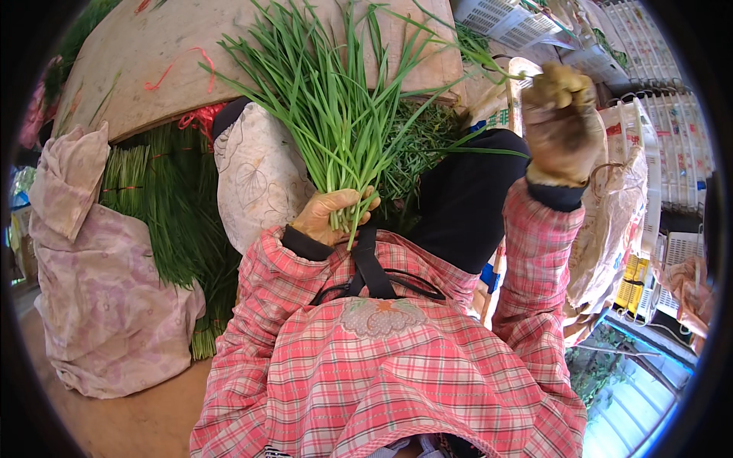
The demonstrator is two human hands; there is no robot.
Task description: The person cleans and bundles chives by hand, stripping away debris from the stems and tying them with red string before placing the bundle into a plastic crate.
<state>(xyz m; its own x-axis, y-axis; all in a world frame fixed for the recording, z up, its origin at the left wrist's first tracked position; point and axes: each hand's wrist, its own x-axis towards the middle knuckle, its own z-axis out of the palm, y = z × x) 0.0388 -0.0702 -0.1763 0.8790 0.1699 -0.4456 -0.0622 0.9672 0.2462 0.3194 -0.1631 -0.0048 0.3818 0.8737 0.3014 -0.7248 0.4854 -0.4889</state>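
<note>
My left hand (328,217), in a stained tan glove, is closed round the lower stalks of a bunch of garlic chives (336,130). The long green leaves fan out away from me, their tips over a wooden board. Out to the right, my right hand (563,126) is raised in a brown-stained glove, its fingers curled. A few thin garlic chive stalks (489,62) run into that hand from the left, and motion smears it slightly. Between my knees lies a heap of loose chive leaves and scraps (420,149).
Tied bundles of chives (183,206) lie at left, partly under a pale patterned cloth (114,290). The wooden board (168,46), with a red string (172,69) on it, spans the far side. White plastic crates (504,23) and a tan sack (615,221) stand at right.
</note>
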